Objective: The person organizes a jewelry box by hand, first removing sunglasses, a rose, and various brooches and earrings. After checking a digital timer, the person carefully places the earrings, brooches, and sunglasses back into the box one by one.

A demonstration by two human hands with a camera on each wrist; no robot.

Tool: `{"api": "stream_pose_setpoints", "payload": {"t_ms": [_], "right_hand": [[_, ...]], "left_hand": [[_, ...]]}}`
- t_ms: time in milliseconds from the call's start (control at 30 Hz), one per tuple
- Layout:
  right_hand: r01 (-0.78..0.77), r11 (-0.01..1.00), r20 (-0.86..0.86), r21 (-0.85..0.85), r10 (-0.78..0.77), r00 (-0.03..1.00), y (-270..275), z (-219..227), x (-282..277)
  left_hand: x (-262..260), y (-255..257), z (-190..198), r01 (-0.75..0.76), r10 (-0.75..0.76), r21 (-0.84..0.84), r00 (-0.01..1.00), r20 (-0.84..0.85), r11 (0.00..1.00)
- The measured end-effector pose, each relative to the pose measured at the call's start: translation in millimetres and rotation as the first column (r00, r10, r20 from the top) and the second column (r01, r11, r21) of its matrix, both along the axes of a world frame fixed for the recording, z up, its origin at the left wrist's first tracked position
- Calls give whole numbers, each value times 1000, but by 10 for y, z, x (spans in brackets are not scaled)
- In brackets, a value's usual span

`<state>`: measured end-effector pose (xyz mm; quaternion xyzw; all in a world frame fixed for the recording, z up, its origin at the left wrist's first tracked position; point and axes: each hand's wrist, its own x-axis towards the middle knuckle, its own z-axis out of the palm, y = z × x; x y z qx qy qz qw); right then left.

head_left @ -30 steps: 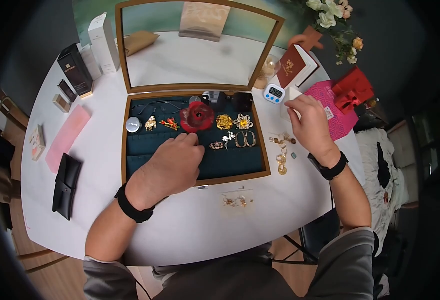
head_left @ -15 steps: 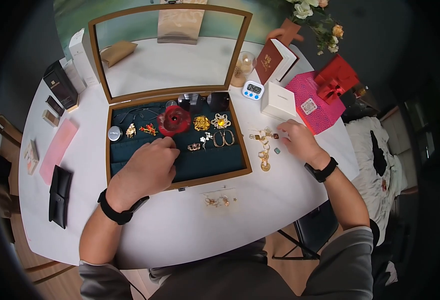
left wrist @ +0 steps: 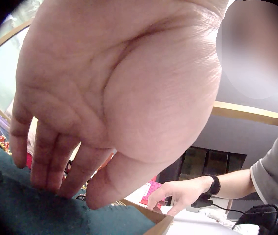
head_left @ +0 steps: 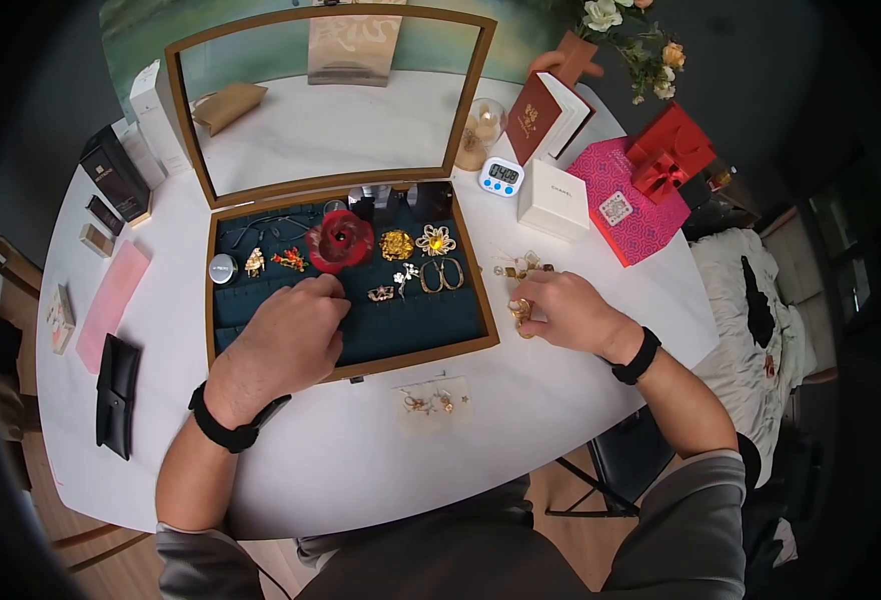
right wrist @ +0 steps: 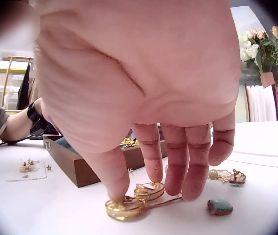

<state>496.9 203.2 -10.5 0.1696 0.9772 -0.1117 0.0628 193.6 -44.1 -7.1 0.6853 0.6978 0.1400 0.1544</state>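
Note:
In the head view, my left hand point(head_left: 282, 335) lies over the front left of a jewellery box point(head_left: 400, 357) with its lid raised. Seen from the left wrist, its loosely straight fingers point down at the dark green lining point(left wrist: 56, 218) and hold nothing. My right hand point(head_left: 570, 312) is over the table, right of the box. In the right wrist view its thumb touches gold hoop earrings point(right wrist: 124, 209) lying on the table, and the other fingers point down behind them, spread apart. Close by lies a green stone piece point(right wrist: 220, 206).
Inside the box are a red flower brooch point(head_left: 340, 241), gold flower brooches point(head_left: 435, 240) and sunglasses point(head_left: 372, 203). Carded earrings point(head_left: 430, 402) lie in front. A white box point(head_left: 554, 198), timer point(head_left: 501, 176) and red notebook point(head_left: 535, 118) stand at the right; a black case point(head_left: 117, 397) lies left.
My right hand has come down and left from the white box to the gold earrings. The left hand stays at the box's front left. The head view has shifted to the right.

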Motion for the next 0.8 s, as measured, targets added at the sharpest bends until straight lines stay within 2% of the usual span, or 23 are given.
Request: {"api": "stream_pose_setpoints", "payload": {"t_ms": [167, 233, 367, 433, 567, 633, 767, 800], "right_hand": [[45, 998, 15, -35, -44, 999, -31, -15, -30], [112, 986, 40, -120, -108, 993, -34, -8, -62], [154, 980, 85, -125, -144, 986, -42, -17, -139], [101, 994, -8, -50, -102, 995, -10, -146, -130], [77, 997, -80, -30, -79, 994, -41, -192, -175], [78, 997, -75, 30, -75, 994, -78, -139, -211], [85, 996, -118, 18, -83, 990, -161, 2, -277], [106, 994, -193, 1, -104, 976, -190, 73, -316]], "left_hand": [[13, -11, -17, 1, -1, 15, 1000, -9, 1000], [21, -8, -13, -1, 1, 11, 1000, -14, 1000], [14, -7, -23, -2, 2, 11, 1000, -18, 1000], [2, -10, -33, -3, 3, 10, 1000, -15, 1000], [-21, -25, -34, 4, -3, 26, 1000, -19, 1000], [-43, -21, -18, 3, -2, 15, 1000, -23, 1000], [-132, -33, 59, -34, 32, 62, 999, 32, 997], [-165, -41, 71, -49, 43, 96, 997, 65, 994]]}}
